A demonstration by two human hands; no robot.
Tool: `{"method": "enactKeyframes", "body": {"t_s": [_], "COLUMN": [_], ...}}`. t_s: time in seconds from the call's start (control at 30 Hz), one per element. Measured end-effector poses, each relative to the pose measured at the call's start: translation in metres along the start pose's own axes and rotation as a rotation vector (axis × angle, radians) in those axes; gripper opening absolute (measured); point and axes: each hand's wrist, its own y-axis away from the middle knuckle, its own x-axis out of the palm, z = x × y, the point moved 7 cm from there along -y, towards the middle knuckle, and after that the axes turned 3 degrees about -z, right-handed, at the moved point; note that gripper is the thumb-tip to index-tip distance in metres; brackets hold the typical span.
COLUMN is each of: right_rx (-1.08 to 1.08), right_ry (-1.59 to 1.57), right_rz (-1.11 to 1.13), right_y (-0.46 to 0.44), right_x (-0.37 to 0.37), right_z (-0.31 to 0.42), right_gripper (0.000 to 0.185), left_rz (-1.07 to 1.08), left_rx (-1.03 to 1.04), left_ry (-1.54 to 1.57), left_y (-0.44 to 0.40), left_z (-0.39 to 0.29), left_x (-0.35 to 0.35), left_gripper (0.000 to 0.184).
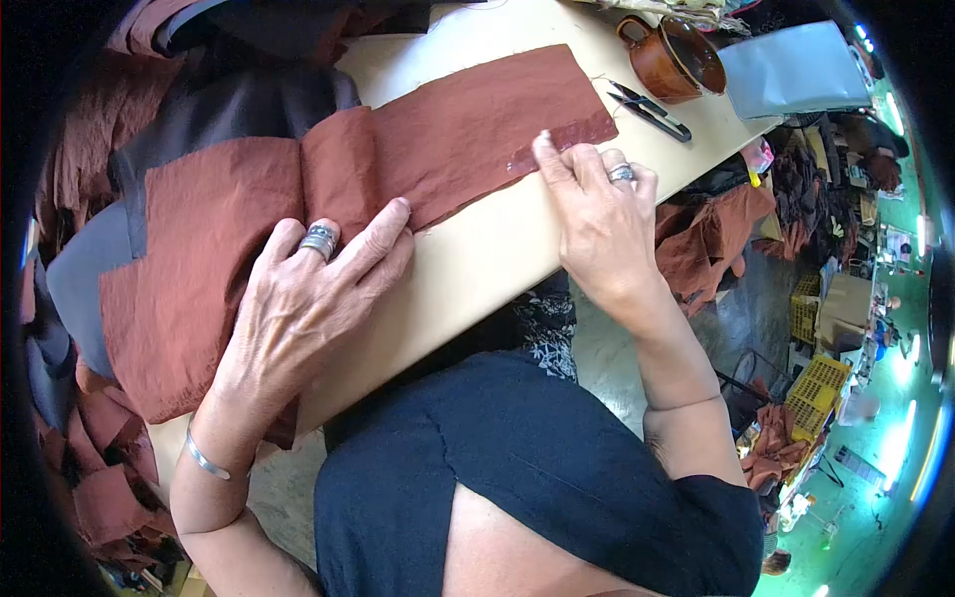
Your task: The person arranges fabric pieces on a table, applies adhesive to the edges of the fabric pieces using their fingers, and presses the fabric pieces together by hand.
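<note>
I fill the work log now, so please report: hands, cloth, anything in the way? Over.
Left hand resting on brown cloth. Right hand at cloth's end, grip unclear. Snips beside that end, off the cloth.

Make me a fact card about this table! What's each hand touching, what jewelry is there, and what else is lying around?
Left hand: on reddish-brown cloth, by a fold
Right hand: fingers at the cloth's edge
Jewelry: rings on both hands, bracelet on left wrist
Tool: small snips, nobody holding them
Mug: brown, with a handle
Table: pale
</note>
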Motion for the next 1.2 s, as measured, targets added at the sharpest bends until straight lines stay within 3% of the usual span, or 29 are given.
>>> {"method": "enactKeyframes", "body": {"t_s": [0.03,0.23,0.37,0.67,0.9,1.07,1.2], "right_rx": [-0.009,-0.183,-0.078,-0.188,-0.312,-0.228,-0.303], "right_ry": [0.179,0.177,0.386,0.21,0.115,0.312,0.252], "right_rz": [-0.032,-0.039,-0.06,-0.04,-0.015,-0.049,-0.031], "right_y": [0.0,0.005,-0.004,-0.001,0.008,-0.004,-0.001], "right_x": [0.0,-0.007,-0.007,-0.004,-0.007,-0.005,-0.004], "right_z": [0.003,0.043,0.007,0.033,0.071,0.037,0.053], "right_gripper": [0.039,0.039,0.038,0.045,0.04,0.042,0.045], "left_rz": [0.003,-0.004,-0.006,0.0,-0.042,-0.028,-0.014], "left_rx": [0.006,-0.004,-0.017,-0.013,-0.014,-0.014,-0.011], "left_ry": [-0.002,0.031,0.048,0.061,0.084,0.069,0.083], "left_y": [0.001,0.002,0.003,0.005,0.008,0.011,0.012], "left_z": [0.0,0.001,0.002,0.002,0.0,-0.002,-0.002], "left_x": [0.0,0.002,-0.001,-0.002,-0.004,-0.005,-0.005], "left_gripper": [0.033,0.034,0.031,0.03,0.03,0.027,0.027]}}
